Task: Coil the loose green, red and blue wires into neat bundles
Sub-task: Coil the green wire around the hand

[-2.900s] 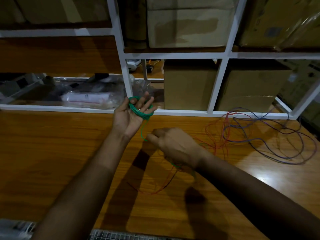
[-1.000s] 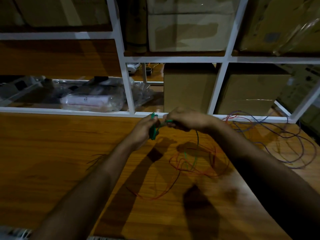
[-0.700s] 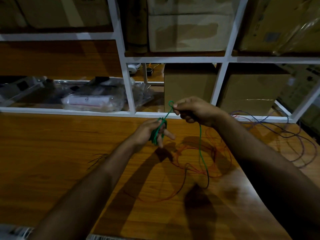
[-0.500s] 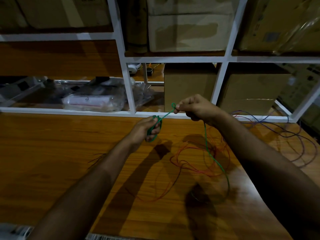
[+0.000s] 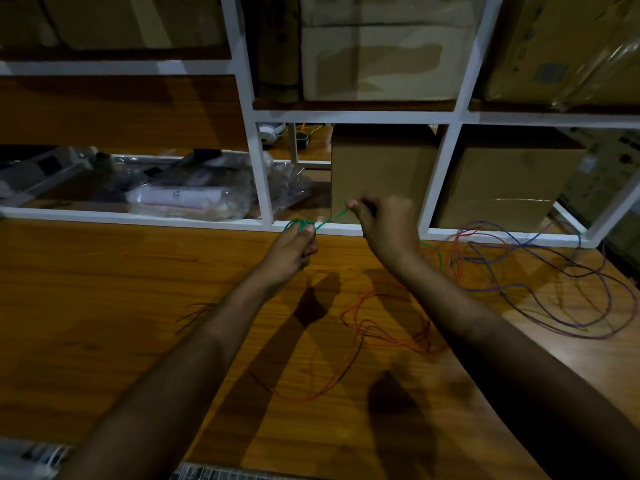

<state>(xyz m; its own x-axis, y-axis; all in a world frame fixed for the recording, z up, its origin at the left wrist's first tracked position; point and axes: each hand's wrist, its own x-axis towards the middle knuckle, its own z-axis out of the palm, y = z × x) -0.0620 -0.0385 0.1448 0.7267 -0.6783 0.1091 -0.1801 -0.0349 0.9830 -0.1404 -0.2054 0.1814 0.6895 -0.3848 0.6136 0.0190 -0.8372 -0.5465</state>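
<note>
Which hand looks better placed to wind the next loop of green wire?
Right hand: it pinches the green wire leading to the coil that the left hand grips, so it is probably freer to wrap.

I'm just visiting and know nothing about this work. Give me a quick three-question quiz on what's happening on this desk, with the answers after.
1. True or false: the left hand grips a small green coil.
2. What does the right hand do? A) rests flat on the table B) pinches a green wire strand running to the coil C) lifts a cardboard box
3. Fill in: the wire lying loose on the table between the two forearms is ____, and the tangle far right is mostly ____.

Key: 1 true; 2 B; 3 red, blue.
</note>
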